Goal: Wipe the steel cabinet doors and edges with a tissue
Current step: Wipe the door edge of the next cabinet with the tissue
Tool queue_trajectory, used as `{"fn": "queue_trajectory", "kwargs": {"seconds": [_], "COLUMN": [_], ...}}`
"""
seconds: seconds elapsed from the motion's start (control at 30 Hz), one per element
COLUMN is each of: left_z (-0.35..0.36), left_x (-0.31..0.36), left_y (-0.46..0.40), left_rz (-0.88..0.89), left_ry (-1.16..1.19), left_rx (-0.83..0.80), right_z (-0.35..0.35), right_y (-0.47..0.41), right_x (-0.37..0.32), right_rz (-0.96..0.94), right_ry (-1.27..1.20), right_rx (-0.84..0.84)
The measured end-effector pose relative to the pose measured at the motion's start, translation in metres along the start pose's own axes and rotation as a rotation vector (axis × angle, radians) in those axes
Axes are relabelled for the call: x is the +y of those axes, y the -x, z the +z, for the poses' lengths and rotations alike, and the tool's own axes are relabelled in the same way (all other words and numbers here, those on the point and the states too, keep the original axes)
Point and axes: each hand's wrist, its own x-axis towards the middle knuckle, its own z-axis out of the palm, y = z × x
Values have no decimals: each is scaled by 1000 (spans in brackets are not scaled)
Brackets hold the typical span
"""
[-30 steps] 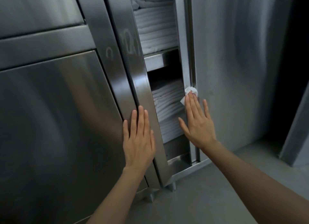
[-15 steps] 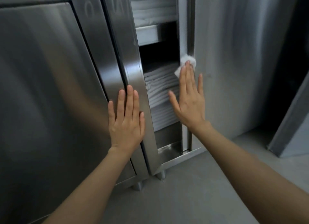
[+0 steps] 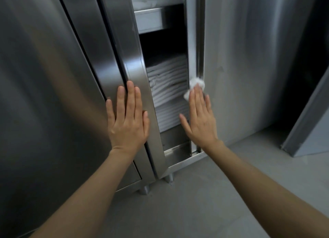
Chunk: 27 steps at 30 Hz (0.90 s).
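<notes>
The steel cabinet door [image 3: 53, 77] fills the left. My left hand [image 3: 127, 120] lies flat on its vertical edge strip [image 3: 124, 51], fingers up, holding nothing. The door is partly open, showing the inside. My right hand [image 3: 200, 120] presses a crumpled white tissue [image 3: 195, 83] under its fingertips against the cabinet's right upright frame edge [image 3: 191, 42]. Most of the tissue sticks out above the fingers.
Folded white cloths [image 3: 167, 81] are stacked inside under a steel shelf [image 3: 151, 19]. A steel side panel [image 3: 249, 59] stands to the right, and another steel panel [image 3: 306, 127] at far right. Short cabinet feet [image 3: 144, 189] rest on the grey floor [image 3: 195, 202].
My right hand slid the tissue up the frame edge, then back down to the level of the cloth stack. My left hand stayed on the door edge. The view tilted downward.
</notes>
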Motion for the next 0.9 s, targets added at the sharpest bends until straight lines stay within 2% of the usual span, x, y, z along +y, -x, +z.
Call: {"fn": "queue_trajectory", "kwargs": {"seconds": [0.1, 0.17, 0.23, 0.37, 0.43, 0.53, 0.67, 0.73, 0.8, 0.9], "left_z": [2, 3, 2, 0, 0, 2, 7, 6, 5, 4], "left_x": [0, 0, 0, 0, 0, 0, -1, -1, 0, 0], "left_y": [1, 2, 1, 0, 0, 0, 2, 2, 1, 2], "left_rz": [8, 12, 7, 1, 5, 16, 31, 36, 39, 26], "left_ry": [-22, -38, -33, -22, -29, -40, -73, -69, -63, -51], "left_rx": [11, 20, 23, 17, 19, 37, 64, 68, 63, 56], "right_z": [20, 24, 21, -5, -11, 8, 34, 37, 38, 29], "right_y": [102, 134, 115, 3, -28, 16, 151, 179, 168, 98], "right_x": [8, 8, 4, -8, -7, -1, 11, 13, 12, 6], "right_rz": [-9, 13, 40, 40, 40, 21, 17, 11, 24, 16], "right_ry": [74, 119, 101, -7, -20, -9, 85, 126, 122, 62], "right_rx": [-238, -337, -304, -25, 51, -8, -313, -400, -373, -187]}}
